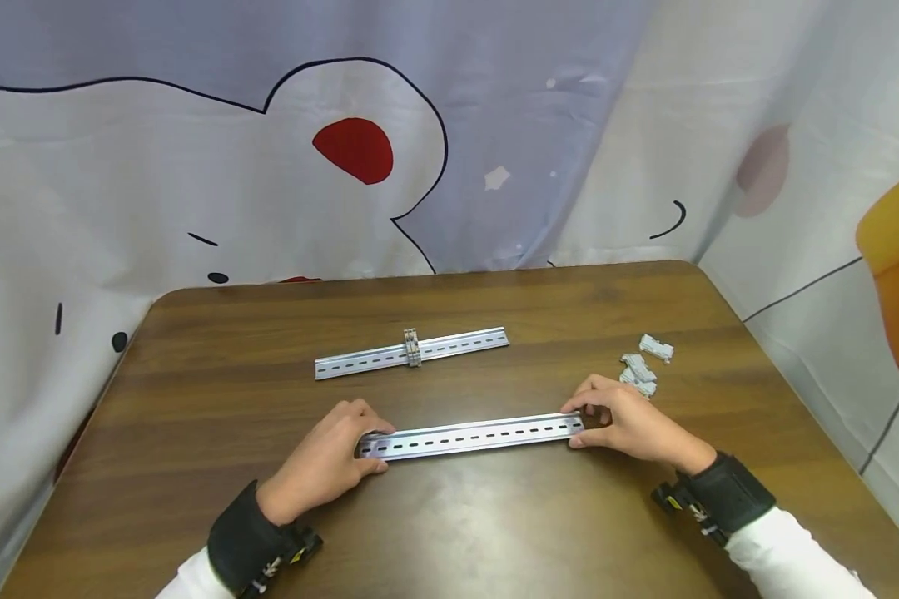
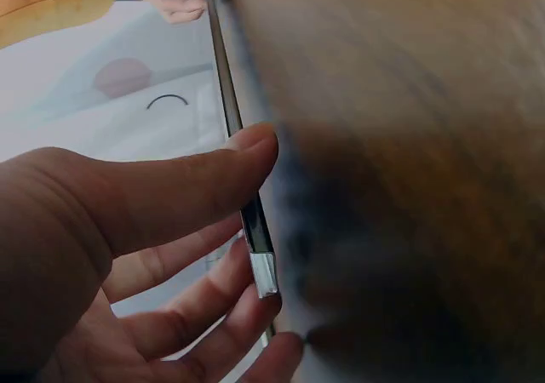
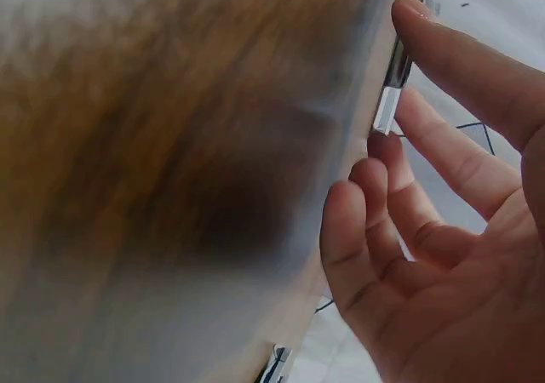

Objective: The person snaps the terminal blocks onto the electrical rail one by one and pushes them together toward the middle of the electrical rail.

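A slotted metal DIN rail (image 1: 472, 437) lies crosswise near the middle of the wooden table, a row of oblong slots along it. My left hand (image 1: 328, 456) grips its left end, thumb on the near edge and fingers on the far edge. At the other end, my right hand (image 1: 625, 420) pinches the rail the same way. In the left wrist view the rail's end (image 2: 264, 274) shows between thumb and fingers. The right wrist view shows the opposite rail end (image 3: 387, 109) beside the thumb, with the other fingers curled below it.
Farther back lies a second DIN rail (image 1: 464, 343) with narrow terminal blocks (image 1: 412, 348) clipped near its middle. Several loose pale grey blocks (image 1: 639, 371) lie at the right, beyond my right hand. A patterned curtain (image 1: 195, 183) hangs behind the wooden table (image 1: 217, 358).
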Available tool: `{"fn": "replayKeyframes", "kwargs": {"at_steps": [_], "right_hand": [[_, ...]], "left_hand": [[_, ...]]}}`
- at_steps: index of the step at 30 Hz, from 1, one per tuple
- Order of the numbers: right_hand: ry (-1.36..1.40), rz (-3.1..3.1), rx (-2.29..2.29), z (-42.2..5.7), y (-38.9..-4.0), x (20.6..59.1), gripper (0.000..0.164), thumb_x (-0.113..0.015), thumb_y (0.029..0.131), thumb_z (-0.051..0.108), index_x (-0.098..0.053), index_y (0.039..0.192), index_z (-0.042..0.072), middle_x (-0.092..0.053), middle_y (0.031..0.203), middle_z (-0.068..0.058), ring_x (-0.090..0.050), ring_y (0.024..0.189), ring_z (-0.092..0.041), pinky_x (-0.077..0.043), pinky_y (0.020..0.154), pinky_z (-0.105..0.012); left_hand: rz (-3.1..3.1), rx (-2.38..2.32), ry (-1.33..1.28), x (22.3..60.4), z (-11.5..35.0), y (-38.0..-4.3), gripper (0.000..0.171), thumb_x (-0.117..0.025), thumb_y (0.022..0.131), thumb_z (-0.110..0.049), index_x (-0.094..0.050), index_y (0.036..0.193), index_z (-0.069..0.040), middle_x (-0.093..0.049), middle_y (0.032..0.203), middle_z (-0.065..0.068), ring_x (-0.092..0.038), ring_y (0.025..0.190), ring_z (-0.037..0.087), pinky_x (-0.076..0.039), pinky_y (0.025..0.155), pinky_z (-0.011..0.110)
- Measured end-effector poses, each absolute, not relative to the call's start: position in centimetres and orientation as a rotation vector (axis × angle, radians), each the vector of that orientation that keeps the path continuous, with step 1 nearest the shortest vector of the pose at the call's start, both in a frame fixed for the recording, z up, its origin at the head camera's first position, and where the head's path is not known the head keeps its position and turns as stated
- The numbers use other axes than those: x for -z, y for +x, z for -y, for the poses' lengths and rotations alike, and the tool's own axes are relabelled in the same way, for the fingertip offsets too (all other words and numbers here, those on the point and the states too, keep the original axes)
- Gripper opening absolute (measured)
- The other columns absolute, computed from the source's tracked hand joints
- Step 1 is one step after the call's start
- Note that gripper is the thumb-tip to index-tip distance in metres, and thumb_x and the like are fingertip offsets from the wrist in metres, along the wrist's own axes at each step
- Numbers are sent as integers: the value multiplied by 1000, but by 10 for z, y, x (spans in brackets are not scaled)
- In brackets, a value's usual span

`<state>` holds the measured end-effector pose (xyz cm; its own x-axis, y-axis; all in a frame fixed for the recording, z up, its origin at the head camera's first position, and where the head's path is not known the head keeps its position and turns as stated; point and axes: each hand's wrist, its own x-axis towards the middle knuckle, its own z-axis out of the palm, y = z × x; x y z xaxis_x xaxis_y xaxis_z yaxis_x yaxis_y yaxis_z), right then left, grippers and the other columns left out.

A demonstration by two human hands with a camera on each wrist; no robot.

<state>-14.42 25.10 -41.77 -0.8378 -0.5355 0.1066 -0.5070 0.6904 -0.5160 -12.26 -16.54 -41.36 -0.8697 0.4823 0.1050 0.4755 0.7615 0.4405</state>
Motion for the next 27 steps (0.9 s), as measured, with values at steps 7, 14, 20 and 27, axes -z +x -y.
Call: {"fn": "replayKeyframes", "kwargs": {"at_steps": [7, 14, 20, 27], "right_hand": [[-675, -3042, 715, -262, -158, 405, 33, -81, 80, 23, -75, 105, 4, -66, 83, -8, -57, 72, -18, -46, 61, -25], [-127, -3180, 353, -305, -182, 388, 34, -65, 91, 20, -70, 103, -11, -66, 98, -35, -61, 92, -51, -47, 73, -59], [-89, -2986, 318, -315, -193, 390, 40, -62, 93, 19, -63, 115, -13, -65, 82, -23, -60, 74, -37, -44, 59, -40], [-106, -3051, 485, -311, -192, 388, 40, -68, 89, 16, -62, 116, -12, -63, 74, -11, -55, 64, -23, -40, 58, -31]], "left_hand": [[-2952, -700, 767, 414, 163, -121, 34, -86, 74, -22, -78, 106, -14, -66, 98, 2, -56, 90, 17, -46, 75, 31], [-2966, -656, 767, 411, 158, -119, 35, -84, 77, -18, -77, 109, -9, -65, 101, 3, -57, 93, 19, -49, 77, 33], [-2951, -625, 766, 410, 156, -119, 33, -83, 77, -15, -77, 109, -7, -66, 99, 5, -60, 91, 21, -50, 76, 35], [-2973, -594, 783, 408, 153, -119, 34, -84, 76, -13, -77, 108, -3, -67, 97, 8, -62, 89, 24, -52, 75, 37]]}}
